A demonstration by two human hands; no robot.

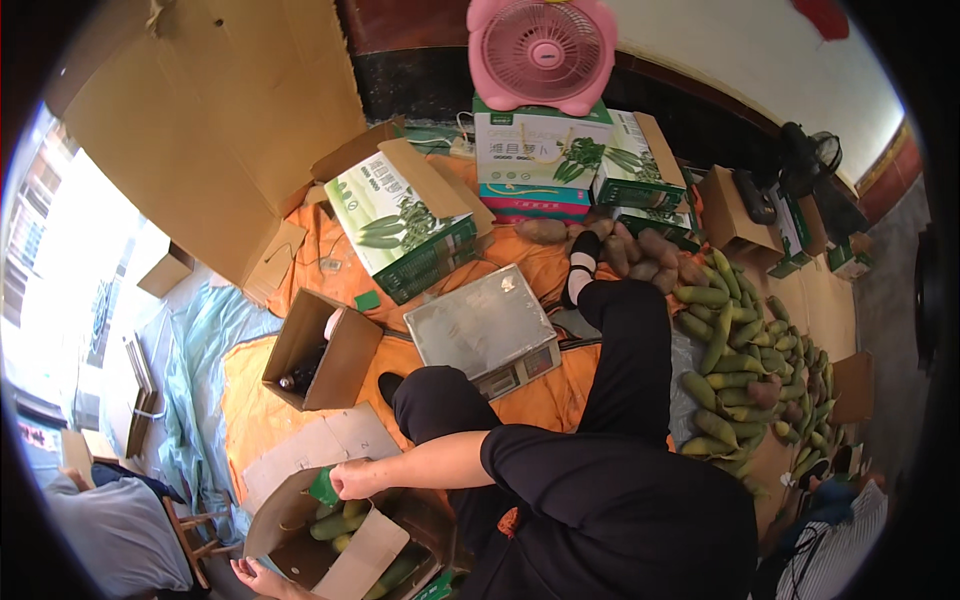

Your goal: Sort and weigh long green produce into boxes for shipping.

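Note:
An open cardboard box [286, 512] with green radishes [338, 524] inside stands at the lower left, its flaps raised. My right hand [352, 480] reaches across over its far side, fingers closed on a small green piece [323, 487] beside the flap. Whether that piece is loose or part of the box, I cannot tell. At the box's near left edge is my left hand [262, 579], its fingers bent against the cardboard; the lower frame edge cuts off its forearm.
A grey scale [480, 325] and a small brown box [322, 352] stand on orange sheeting. Printed cartons [395, 220] and a pink fan [543, 53] are at the back. Piled green radishes [735, 370] lie at right, near brownish tubers [640, 255]. Other people [115, 535] sit at both sides.

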